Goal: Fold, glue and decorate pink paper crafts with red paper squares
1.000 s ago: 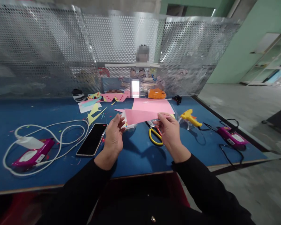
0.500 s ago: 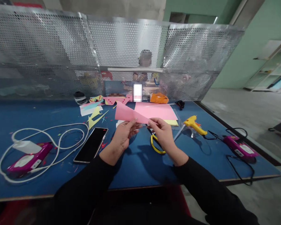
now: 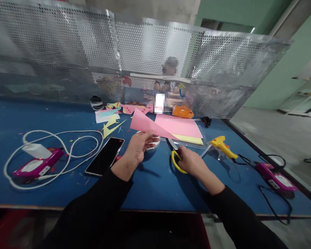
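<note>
Pink paper piece (image 3: pixel 147 125), one, hangs aslant in the air just beyond and left of the scissors (image 3: pixel 177 164). One left hand (image 3: pixel 134 148) holds it, the grip narrowed to a pinch of thumb and fingers near its lower edge. One right hand (image 3: pixel 194 162) is at the scissors' yellow handle, fingers curled; I cannot tell whether that grip is fully closed on it.

By size, one perforated metal screen (image 3: pixel 155 45) stands well beyond the scissors, with one person (image 3: pixel 171 67) behind it. One blue table (image 3: pixel 155 193) lies under the scissors. Beyond them is one large pink sheet (image 3: pixel 181 125), with yellow paper (image 3: pixel 191 139) showing along its near edge. One looped white cable (image 3: pixel 69 155) lies far to their left. Two magenta boxes flank them well apart: one left box (image 3: pixel 38 166), one right box (image 3: pixel 276 178). One phone (image 3: pixel 105 156), screen dark, rests to their left. One yellow glue gun (image 3: pixel 224 147) sits to their right. One orange item (image 3: pixel 182 111) lies beyond them. One white adapter (image 3: pixel 37 150), far left of them, comes last.
</note>
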The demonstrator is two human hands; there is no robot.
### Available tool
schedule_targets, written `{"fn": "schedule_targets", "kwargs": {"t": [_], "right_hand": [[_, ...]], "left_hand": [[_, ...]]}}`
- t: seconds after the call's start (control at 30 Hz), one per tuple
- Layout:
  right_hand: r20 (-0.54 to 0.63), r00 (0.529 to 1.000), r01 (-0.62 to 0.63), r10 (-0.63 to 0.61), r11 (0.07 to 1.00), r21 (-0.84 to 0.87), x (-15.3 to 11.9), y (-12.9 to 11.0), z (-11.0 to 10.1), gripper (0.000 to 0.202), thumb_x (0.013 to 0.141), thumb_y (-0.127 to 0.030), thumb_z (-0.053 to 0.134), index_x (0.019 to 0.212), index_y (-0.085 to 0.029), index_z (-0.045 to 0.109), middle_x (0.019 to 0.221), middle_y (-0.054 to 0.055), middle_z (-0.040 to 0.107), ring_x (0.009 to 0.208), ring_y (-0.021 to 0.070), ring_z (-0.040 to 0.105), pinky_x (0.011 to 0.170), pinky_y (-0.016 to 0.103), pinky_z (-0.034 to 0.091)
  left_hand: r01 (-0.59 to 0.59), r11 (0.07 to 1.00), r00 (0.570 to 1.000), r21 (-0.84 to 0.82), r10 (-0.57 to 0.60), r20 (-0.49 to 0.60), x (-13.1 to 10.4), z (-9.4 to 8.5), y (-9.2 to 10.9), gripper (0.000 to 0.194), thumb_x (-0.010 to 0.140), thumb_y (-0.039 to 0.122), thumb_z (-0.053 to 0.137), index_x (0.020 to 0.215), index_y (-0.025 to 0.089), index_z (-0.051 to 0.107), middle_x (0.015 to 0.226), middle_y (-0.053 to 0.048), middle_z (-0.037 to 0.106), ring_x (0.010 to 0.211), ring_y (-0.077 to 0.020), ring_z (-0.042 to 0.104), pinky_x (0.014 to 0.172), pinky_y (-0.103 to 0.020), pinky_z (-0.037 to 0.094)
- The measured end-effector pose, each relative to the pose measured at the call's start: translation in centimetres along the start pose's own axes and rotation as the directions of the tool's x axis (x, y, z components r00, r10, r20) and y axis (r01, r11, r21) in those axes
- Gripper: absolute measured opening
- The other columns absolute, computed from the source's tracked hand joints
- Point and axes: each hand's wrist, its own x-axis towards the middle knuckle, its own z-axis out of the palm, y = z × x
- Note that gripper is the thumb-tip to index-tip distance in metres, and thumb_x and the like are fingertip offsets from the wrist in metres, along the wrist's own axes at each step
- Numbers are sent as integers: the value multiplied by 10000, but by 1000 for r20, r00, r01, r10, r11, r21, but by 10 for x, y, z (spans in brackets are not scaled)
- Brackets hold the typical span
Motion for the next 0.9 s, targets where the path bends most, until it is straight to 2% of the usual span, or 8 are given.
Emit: {"fn": "schedule_targets", "kwargs": {"t": [0.1,0.17,0.27,0.37,0.47,0.57,0.73,0.9], "right_hand": [[-59,998,-8,20,983,183,2,8,-6,403,699,-191,658,1102,-187,644,800,66,695,779,255,660,693,334,444],[-90,996,24,10,929,368,1,10,-9,377,717,-274,652,1087,-204,636,763,31,683,690,217,641,653,328,463],[-148,989,113,-21,752,649,1,1,-12,351,761,-432,628,1034,-212,611,838,31,688,639,172,629,626,326,504],[-226,974,196,-10,536,821,9,-16,-18,456,731,-465,690,1106,-233,576,872,-5,652,674,142,636,693,325,538],[-241,970,227,-13,388,893,23,-29,-27,540,669,-418,789,1130,-258,558,804,-55,594,684,132,646,704,309,542],[-205,977,212,-54,310,927,31,-35,-33,543,639,-415,831,1085,-266,559,781,-65,587,630,122,637,628,283,534],[-137,984,162,-112,259,952,23,-31,-27,534,722,-550,751,1122,-236,588,626,-60,579,486,109,536,456,245,444],[-140,990,141,-21,239,961,20,-33,-19,595,579,-402,876,1087,-237,613,669,-69,605,519,103,563,466,234,452]], "left_hand": [[-8,1000,1000,-17,8,-10,1,-1,2,122,716,235,778,687,144,702,735,-91,745,662,-179,708,543,-244,477],[-22,999,1000,-28,21,-19,2,-1,2,114,725,230,764,677,145,704,750,-93,748,660,-174,705,544,-243,471],[-49,998,998,-36,48,-40,2,0,1,109,720,228,763,676,146,706,752,-89,747,652,-165,695,535,-237,455],[-66,997,997,-38,64,-52,4,0,0,110,714,235,764,684,143,712,770,-91,751,642,-159,686,529,-236,442],[-77,996,996,-37,75,-53,5,-1,-1,128,703,247,774,675,139,711,757,-88,748,630,-155,681,519,-231,427],[-89,995,995,-33,87,-50,4,-1,0,142,674,244,793,667,133,705,715,-77,734,605,-151,671,497,-225,403],[-108,994,993,-10,108,-53,-1,2,-2,182,644,265,816,677,135,693,649,-54,701,588,-153,663,486,-227,392],[-123,992,990,33,125,-60,-3,7,-10,196,656,286,820,689,150,684,632,-27,680,580,-130,654,490,-217,400]]}}
